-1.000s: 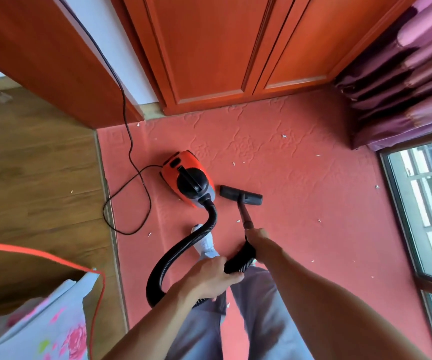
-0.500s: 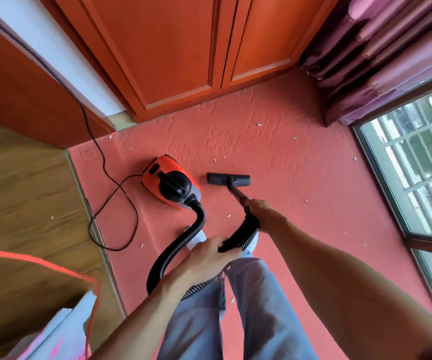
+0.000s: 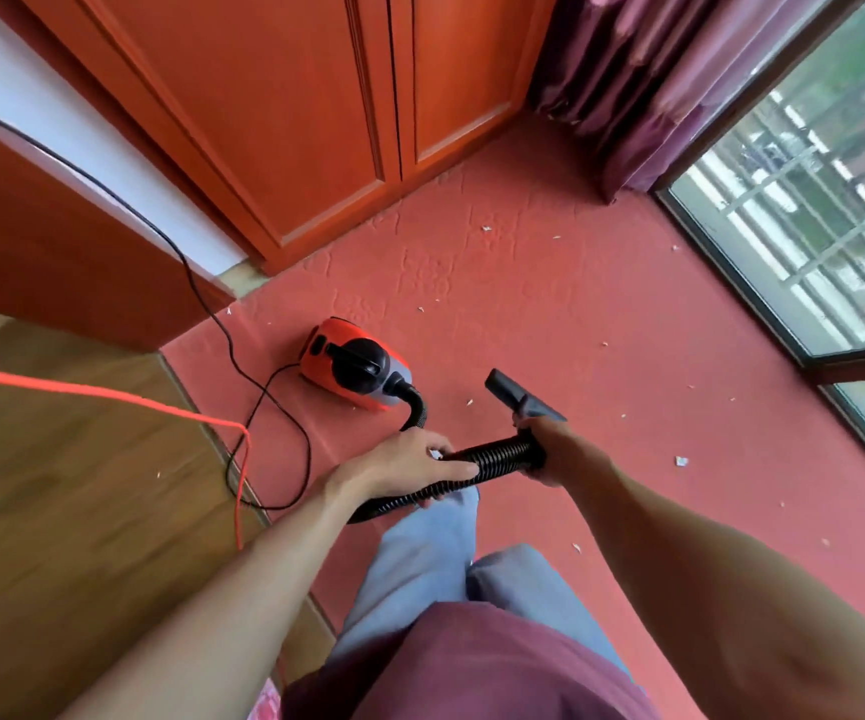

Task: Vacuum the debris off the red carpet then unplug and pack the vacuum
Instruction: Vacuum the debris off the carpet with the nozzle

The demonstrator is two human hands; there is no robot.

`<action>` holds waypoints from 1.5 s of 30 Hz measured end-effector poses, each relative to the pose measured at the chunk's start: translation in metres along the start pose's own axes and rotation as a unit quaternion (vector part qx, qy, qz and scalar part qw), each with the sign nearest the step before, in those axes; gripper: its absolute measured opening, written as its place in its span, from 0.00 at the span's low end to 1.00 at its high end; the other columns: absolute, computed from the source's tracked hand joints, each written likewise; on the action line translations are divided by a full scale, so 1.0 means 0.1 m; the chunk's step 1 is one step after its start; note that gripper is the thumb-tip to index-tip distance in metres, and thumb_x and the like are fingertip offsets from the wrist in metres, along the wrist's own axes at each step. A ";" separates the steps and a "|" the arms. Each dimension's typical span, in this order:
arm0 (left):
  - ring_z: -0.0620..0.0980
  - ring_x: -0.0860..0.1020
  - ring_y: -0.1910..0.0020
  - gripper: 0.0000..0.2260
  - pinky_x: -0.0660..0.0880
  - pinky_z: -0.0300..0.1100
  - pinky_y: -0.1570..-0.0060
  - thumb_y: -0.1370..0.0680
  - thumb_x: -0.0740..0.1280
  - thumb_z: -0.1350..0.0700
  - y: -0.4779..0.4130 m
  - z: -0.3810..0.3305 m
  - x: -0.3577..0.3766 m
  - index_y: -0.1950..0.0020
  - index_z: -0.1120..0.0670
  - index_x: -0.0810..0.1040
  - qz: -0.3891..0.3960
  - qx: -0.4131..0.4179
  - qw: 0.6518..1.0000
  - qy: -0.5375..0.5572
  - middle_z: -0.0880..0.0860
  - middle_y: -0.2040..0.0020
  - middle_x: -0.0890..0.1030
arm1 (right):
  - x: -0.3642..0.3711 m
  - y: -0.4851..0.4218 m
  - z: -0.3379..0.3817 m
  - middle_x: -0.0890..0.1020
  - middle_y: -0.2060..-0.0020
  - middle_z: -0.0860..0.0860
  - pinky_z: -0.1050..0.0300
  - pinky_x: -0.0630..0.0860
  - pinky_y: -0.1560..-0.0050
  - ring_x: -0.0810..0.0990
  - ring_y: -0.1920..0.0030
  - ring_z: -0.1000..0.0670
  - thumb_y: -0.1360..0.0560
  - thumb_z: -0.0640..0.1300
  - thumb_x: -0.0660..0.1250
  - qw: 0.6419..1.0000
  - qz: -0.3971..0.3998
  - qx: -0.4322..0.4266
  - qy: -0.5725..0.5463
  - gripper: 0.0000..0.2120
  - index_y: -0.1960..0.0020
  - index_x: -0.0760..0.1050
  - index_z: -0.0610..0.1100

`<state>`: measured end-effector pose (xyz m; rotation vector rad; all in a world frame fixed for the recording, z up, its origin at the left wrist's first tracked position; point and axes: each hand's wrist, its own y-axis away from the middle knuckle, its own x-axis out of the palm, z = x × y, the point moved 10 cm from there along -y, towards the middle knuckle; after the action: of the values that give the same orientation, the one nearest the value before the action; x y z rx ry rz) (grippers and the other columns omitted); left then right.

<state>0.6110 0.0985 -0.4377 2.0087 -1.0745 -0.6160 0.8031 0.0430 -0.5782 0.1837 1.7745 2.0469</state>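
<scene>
The nozzle (image 3: 511,394) is now lifted off the red carpet (image 3: 576,314). The left hand (image 3: 409,467) grips the ribbed hose (image 3: 498,457); the right hand (image 3: 557,452) clamps the hose end behind the nozzle.

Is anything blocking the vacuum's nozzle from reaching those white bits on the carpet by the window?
Nothing visible does. Only bare red carpet lies between the nozzle, on the hose gripped by the left hand and right hand, and the white scraps toward the window. The vacuum body and black cord sit off to the left.
</scene>
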 end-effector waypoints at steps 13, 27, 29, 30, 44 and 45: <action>0.48 0.82 0.50 0.26 0.77 0.48 0.44 0.38 0.70 0.34 0.70 0.82 0.48 0.49 0.49 0.83 -0.049 0.009 0.993 -0.108 0.52 0.53 0.85 | 0.22 0.33 -1.28 0.70 0.67 0.50 0.64 0.68 0.76 0.69 0.76 0.53 0.23 0.43 0.67 0.985 0.029 -0.045 -0.164 0.15 0.36 0.75 0.44; 0.48 0.79 0.45 0.14 0.71 0.42 0.49 0.25 0.72 0.41 0.39 1.77 0.20 0.45 0.47 0.81 -0.023 -0.015 0.991 -0.134 0.47 0.47 0.83 | 0.82 -0.04 -1.75 0.76 0.60 0.45 0.54 0.76 0.65 0.78 0.64 0.48 0.24 0.47 0.70 0.975 -0.028 -0.008 -0.221 0.11 0.50 0.73 0.40; 0.48 0.78 0.43 0.15 0.70 0.42 0.49 0.25 0.70 0.39 0.31 1.90 0.17 0.43 0.46 0.80 -0.006 -0.027 0.989 -0.144 0.47 0.45 0.81 | 0.93 -0.16 -1.78 0.77 0.60 0.44 0.53 0.77 0.63 0.78 0.64 0.47 0.24 0.47 0.71 0.972 -0.044 -0.007 -0.229 0.11 0.51 0.73 0.40; 0.49 0.77 0.42 0.16 0.71 0.43 0.47 0.25 0.69 0.39 0.26 1.96 0.17 0.41 0.46 0.79 0.009 -0.033 0.988 -0.150 0.47 0.44 0.81 | 0.98 -0.23 -1.81 0.78 0.61 0.44 0.51 0.78 0.59 0.78 0.64 0.46 0.24 0.46 0.71 0.972 -0.051 -0.004 -0.231 0.12 0.51 0.73 0.39; 0.45 0.78 0.46 0.14 0.71 0.40 0.49 0.21 0.66 0.42 -0.27 2.36 0.08 0.38 0.45 0.77 0.073 -0.080 0.989 -0.097 0.39 0.52 0.77 | 1.24 -0.91 -1.57 0.80 0.57 0.41 0.50 0.80 0.57 0.80 0.62 0.43 0.27 0.48 0.73 0.976 -0.115 -0.037 -0.179 0.23 0.41 0.75 0.33; 0.44 0.79 0.47 0.14 0.73 0.41 0.48 0.22 0.66 0.42 -0.33 2.33 0.06 0.40 0.45 0.78 0.062 -0.074 0.991 -0.090 0.40 0.51 0.80 | 1.22 -0.94 -1.51 0.80 0.57 0.42 0.51 0.80 0.59 0.80 0.62 0.43 0.27 0.49 0.72 0.975 -0.116 -0.040 -0.187 0.23 0.41 0.74 0.33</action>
<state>0.4668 0.0134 -0.6029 1.7712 -1.2124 -0.7989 0.6589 -0.0370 -0.7173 0.2997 1.4108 1.7771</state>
